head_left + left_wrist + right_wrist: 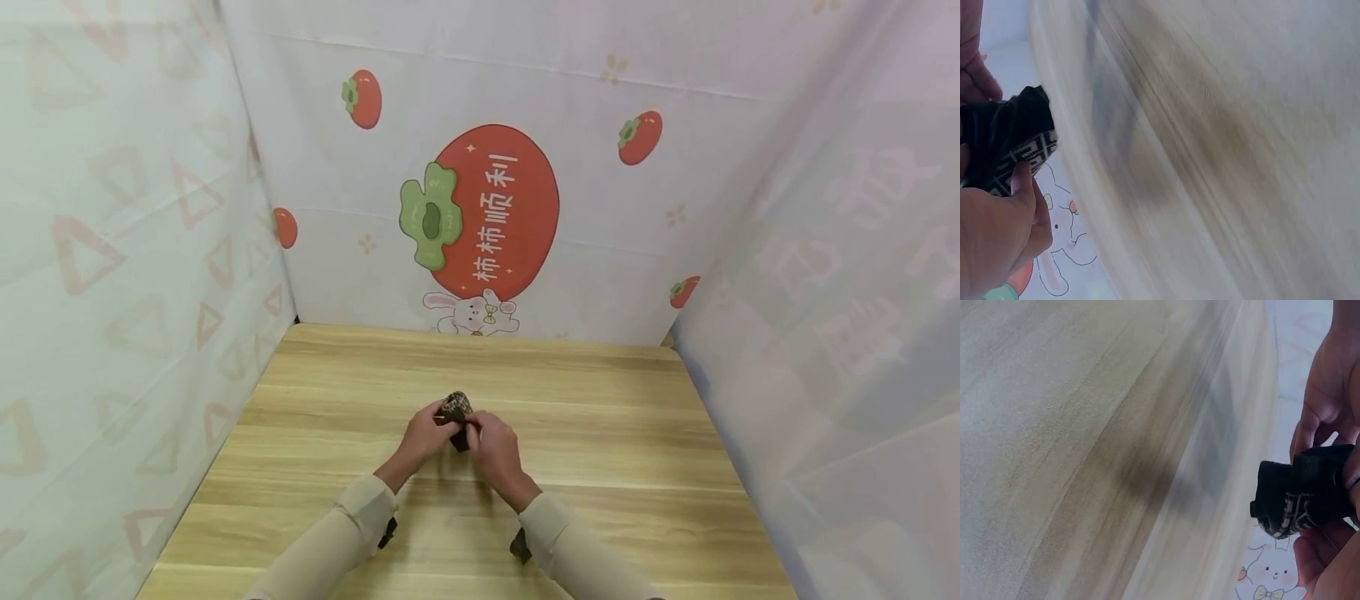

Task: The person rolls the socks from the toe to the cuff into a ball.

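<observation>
Both hands hold a small black cloth bundle (457, 407) with a white geometric pattern, raised in front of the person. Its fabric looks folded over on itself; whether it is one piece or two I cannot tell. My left hand (424, 435) grips its left side, thumb in front, with its fingers on the patterned part (1036, 149) in the left wrist view. From the right, my right hand (495, 446) pinches the plain black part near the middle. In the right wrist view the bundle (1300, 494) sits between the two hands, its inner folds partly hidden.
Below the hands is a wood-grain table (600, 417). White cloth (315, 167) printed with persimmons and a rabbit hangs behind it, with more cloth on both sides. Dark objects (520, 546) show at both cuffs.
</observation>
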`<state>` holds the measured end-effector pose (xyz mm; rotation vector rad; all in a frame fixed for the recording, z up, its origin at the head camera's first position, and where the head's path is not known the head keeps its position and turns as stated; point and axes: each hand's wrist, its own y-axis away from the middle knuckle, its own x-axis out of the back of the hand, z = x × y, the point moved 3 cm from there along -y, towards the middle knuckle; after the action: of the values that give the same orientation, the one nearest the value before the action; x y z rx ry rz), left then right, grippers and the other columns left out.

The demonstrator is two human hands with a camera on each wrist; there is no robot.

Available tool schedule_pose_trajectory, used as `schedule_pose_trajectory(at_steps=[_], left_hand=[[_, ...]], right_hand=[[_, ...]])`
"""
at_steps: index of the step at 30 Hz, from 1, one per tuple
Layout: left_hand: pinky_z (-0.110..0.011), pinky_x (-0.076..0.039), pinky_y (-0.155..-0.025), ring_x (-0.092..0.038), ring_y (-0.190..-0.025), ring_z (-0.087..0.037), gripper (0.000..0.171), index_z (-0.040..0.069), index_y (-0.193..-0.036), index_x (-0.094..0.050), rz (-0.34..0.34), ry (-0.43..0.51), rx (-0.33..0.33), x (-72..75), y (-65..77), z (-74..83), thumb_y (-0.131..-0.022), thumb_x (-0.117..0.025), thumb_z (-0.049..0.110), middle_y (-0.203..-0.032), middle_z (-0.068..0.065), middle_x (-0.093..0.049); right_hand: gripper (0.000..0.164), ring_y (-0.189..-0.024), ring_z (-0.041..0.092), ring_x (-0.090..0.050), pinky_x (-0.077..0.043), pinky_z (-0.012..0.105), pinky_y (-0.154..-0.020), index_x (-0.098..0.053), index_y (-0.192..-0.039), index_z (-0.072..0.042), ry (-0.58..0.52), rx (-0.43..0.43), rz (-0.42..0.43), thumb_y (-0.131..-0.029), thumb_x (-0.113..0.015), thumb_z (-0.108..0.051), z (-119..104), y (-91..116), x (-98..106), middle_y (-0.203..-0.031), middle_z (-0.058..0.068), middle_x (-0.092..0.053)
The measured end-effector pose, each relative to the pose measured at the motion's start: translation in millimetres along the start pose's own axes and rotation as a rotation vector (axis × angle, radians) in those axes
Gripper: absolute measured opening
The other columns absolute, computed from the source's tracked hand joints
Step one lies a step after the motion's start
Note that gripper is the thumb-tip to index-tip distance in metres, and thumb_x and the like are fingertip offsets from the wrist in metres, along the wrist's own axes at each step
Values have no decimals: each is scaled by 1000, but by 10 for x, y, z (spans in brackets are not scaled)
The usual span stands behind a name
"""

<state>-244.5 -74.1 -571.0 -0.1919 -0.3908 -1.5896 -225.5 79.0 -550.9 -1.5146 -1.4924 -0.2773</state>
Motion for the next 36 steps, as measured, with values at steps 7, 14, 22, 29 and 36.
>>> schedule_pose_trajectory(at_steps=[7, 14, 22, 29, 36], left_hand=[[-42, -56, -94, -64, -119, -31, 60, 3, -148, -49, 20, 136, 51, -90, 26, -11, -95, -63, 26, -136, -20, -63], [-42, -57, -94, -65, -118, -33, 57, 1, -144, -53, 113, 143, 69, -122, 53, 36, -89, -64, 15, -133, -20, -65], [-43, -57, -91, -65, -116, -33, 57, 0, -142, -52, 148, 86, 81, -172, 58, 46, -87, -62, 11, -128, -21, -66], [-48, -54, -100, -61, -123, -36, 61, -2, -144, -50, 158, 135, 96, -203, 51, 35, -89, -66, 20, -134, -22, -63], [-50, -53, -101, -60, -126, -37, 61, 0, -145, -50, 178, 140, 103, -236, 61, 54, -90, -66, 23, -137, -21, -62]], right_hand=[[5, -78, 17, -70, -59, 33, -69, -72, -92, -11, 95, 79, 60, -88, -75, -11, -11, 5, 51, -86, 3, -73], [9, -75, 20, -70, -59, 36, -67, -68, -89, -9, 80, 74, 90, -84, -76, -7, -37, 38, 58, -84, 5, -73], [18, -86, 22, -73, -61, 37, -72, -69, -100, -6, 40, 22, 125, -83, -70, 0, -38, 67, 47, -94, 9, -75], [30, -83, 21, -71, -60, 35, -70, -66, -108, -6, 70, -4, 127, -80, -79, -6, -102, 72, 49, -94, 9, -75], [30, -82, 21, -72, -60, 36, -69, -64, -111, -5, 81, -30, 128, -84, -78, -10, -97, 74, 47, -95, 10, -75]])
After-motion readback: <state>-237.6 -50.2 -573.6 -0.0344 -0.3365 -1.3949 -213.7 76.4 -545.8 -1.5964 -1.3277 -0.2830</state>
